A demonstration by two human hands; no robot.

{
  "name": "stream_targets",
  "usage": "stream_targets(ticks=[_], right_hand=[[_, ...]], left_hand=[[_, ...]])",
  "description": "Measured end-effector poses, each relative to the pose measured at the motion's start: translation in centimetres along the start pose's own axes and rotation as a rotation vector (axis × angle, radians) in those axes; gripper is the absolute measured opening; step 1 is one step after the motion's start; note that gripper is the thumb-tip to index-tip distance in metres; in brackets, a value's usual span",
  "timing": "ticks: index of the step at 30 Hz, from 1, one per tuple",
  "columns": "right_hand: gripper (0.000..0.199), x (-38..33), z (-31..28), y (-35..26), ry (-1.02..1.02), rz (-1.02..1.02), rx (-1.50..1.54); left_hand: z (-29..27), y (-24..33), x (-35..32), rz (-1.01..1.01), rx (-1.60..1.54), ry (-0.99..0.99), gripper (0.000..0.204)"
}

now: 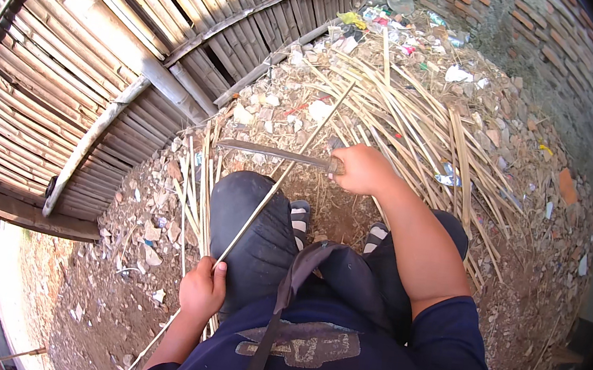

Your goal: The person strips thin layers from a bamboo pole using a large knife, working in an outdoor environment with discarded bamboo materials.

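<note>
A long thin bamboo strip (263, 204) slants across my left knee, its far end up toward the pile. Closed around its lower part is my left hand (202, 287), thumb on top. My right hand (362, 169) grips the handle of a machete (271, 151), whose long dark blade points left and crosses the strip beyond my knee. Whether the edge touches the strip, I cannot tell. Several more bamboo strips (196, 195) lie on the ground beside my left leg.
A large pile of bamboo strips (420, 122) covers the ground ahead and to the right. Bamboo fencing (57, 106) stands at the left, a brick wall (554, 46) at the far right. Stones and litter (394, 32) are scattered over the dirt. My sandalled feet (299, 222) are close below the blade.
</note>
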State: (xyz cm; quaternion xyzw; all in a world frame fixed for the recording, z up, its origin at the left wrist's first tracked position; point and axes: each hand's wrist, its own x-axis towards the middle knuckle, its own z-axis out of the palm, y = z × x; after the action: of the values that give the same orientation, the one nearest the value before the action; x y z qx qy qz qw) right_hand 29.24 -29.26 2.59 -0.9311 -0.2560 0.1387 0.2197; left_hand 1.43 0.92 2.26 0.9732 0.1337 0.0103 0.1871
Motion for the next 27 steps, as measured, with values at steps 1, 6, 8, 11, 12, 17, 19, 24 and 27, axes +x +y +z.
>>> stream_targets(ticks=[1,6,8,11,12,17,19,24,27], right_hand=[[0.027,-0.1,-0.1,0.1,0.026,-0.011,0.005],[0.028,-0.4,0.1,-0.2,0.079,-0.082,-0.060],[0.028,-0.5,0.0,-0.4,0.052,-0.071,-0.071],[0.029,-0.2,0.1,-0.1,0.029,-0.047,-0.029],[0.029,-0.2,0.1,0.0,0.025,-0.038,-0.006],[0.029,-0.5,-0.6,-1.9,-0.066,-0.011,-0.101],[0.032,-0.1,-0.1,-1.4,-0.074,-0.006,-0.065],[0.040,1.6,0.6,1.6,0.008,0.114,0.115],[0.036,0.7,0.7,-1.5,-0.063,0.008,-0.016]], left_hand=[[0.0,0.1,0.0,-0.008,0.017,0.000,0.030],[0.1,-0.4,0.1,0.001,-0.033,0.029,0.033],[0.0,-0.4,0.6,-0.003,-0.005,0.027,0.033],[0.0,-0.2,1.1,-0.002,0.069,0.012,0.033],[0.1,-0.1,1.2,0.007,0.073,0.019,0.033],[1.1,-0.3,1.8,0.056,0.092,0.037,0.032],[1.5,-0.3,2.1,0.059,0.116,0.034,0.032],[1.3,0.1,2.7,0.053,0.151,0.010,0.034],[0.7,0.0,2.5,0.040,0.165,-0.018,0.035]])
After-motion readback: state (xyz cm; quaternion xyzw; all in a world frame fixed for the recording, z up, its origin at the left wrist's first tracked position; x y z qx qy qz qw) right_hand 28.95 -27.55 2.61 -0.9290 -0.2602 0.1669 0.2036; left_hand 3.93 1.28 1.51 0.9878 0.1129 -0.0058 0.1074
